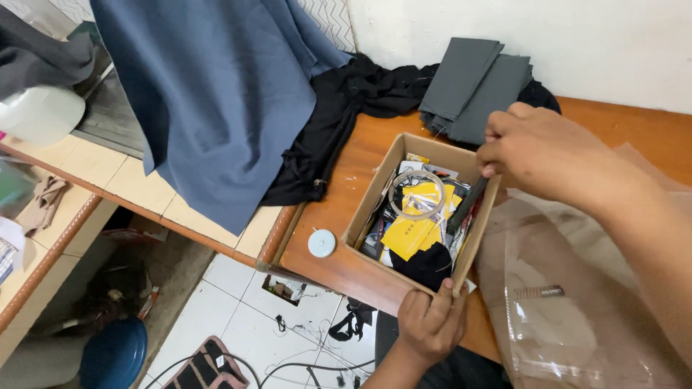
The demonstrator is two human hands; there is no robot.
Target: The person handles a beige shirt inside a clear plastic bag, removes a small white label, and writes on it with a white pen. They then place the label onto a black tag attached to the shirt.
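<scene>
A person's left hand [431, 324] pinches the near corner of an open cardboard box [375, 189], fingers folded over its rim, while the right hand [544, 151] reaches over the far side with fingertips closed on the top end of a dark, flat stick-like tool [465, 207] that slants down among the contents. The box sits near the front edge of a wooden table [346, 270], packed with yellow cards [414, 229], a clear tape roll [417, 193] and black scraps; a pull on the tool could, by the look of it, snag loose pieces and tip them out, or nudge the box towards the edge if the left hand slackens. A small white disc [321, 243] lies just beside the box, clear plastic bags [569, 302] to its right. Black fabric [346, 108], folded grey cloth [476, 83] and hanging blue cloth [216, 94] crowd the back, against a white wall [613, 43]. Below, a tiled floor [238, 302] holds cables and a blue stool [114, 353].
</scene>
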